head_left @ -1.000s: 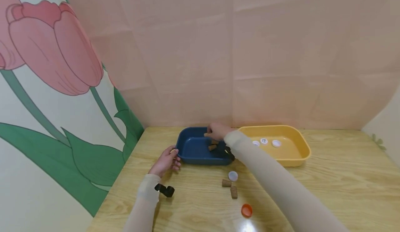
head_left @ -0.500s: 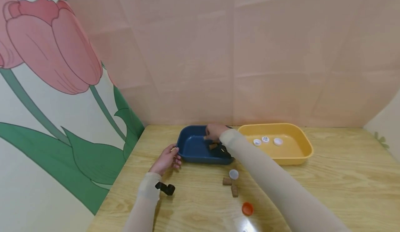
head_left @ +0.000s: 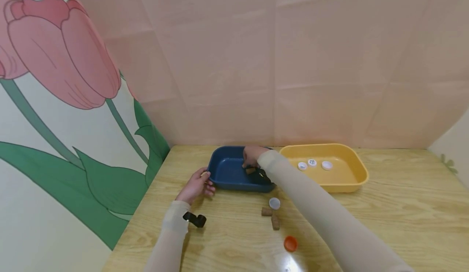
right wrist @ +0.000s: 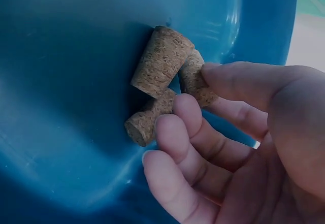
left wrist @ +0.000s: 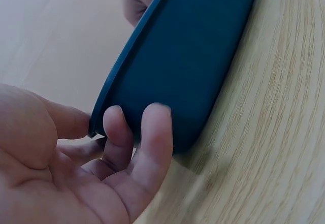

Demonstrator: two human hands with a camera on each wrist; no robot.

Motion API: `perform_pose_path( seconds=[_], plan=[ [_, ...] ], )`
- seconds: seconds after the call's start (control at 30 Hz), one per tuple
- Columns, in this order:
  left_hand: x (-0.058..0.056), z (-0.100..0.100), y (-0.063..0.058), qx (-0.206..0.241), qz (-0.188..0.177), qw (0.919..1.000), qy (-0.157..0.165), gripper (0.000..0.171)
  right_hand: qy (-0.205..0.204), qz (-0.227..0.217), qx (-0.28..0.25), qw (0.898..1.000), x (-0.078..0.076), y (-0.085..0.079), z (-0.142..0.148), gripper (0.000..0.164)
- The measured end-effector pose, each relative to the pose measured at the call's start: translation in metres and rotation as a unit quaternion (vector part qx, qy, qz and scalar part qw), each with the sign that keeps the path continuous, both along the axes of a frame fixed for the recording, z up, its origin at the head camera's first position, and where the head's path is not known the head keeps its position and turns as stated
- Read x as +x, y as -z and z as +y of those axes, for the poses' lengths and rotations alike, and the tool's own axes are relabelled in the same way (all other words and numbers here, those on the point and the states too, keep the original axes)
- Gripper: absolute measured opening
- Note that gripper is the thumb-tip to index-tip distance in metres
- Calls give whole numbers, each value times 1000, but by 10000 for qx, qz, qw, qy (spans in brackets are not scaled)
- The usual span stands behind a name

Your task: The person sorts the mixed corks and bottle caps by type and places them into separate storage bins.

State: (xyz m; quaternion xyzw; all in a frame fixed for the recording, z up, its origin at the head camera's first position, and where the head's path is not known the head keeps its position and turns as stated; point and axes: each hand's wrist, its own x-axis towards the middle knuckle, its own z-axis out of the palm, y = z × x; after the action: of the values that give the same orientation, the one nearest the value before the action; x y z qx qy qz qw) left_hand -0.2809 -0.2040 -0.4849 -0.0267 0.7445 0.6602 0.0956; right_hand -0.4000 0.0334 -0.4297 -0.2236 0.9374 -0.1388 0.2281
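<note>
Wood-grained table [head_left: 227, 235] below, left hand [head_left: 193, 187] grips smooth blue tray [head_left: 228, 172], right hand [head_left: 253, 156] pinches tapered cork [right wrist: 191, 75].

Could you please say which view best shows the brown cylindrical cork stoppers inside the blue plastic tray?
The right wrist view, because three cork stoppers appear large, one touching the right hand. The head view shows them tiny, partly hidden; the left wrist view shows the tray from outside, no stoppers.

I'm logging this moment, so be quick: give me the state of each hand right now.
Left hand: closed, holding the blue tray at its rim.
Right hand: closed, pinching a cork.
</note>
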Motion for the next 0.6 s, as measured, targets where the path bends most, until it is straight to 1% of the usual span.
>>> perform_pose_path(
  seconds=[0.1, 0.17, 0.33, 0.4, 0.47, 0.6],
  plan=[
    [0, -1, 0, 103, -4, 9999, 113, 43, 54, -54, 53, 10000, 1, -1, 0, 18],
    [1, 0, 0, 142, 13, 9998, 172, 44, 39, -61, 37, 10000, 1, 0, 1, 20],
    [1, 2, -1, 200, -12, 9997, 133, 43, -224, 18, -44, 9997, -5, 5, 8, 38],
    [0, 2, -1, 227, -36, 9997, 89, 42, -328, 59, -149, 9993, -9, 6, 13, 40],
    [0, 2, 0, 260, -39, 9996, 64, 42, -323, 70, -352, 9988, -12, 7, 18, 38],
    [0, 2, 2, 295, 14, 9995, 64, 42, -226, 135, -757, 9968, -13, 3, 35, 26]
  ],
)
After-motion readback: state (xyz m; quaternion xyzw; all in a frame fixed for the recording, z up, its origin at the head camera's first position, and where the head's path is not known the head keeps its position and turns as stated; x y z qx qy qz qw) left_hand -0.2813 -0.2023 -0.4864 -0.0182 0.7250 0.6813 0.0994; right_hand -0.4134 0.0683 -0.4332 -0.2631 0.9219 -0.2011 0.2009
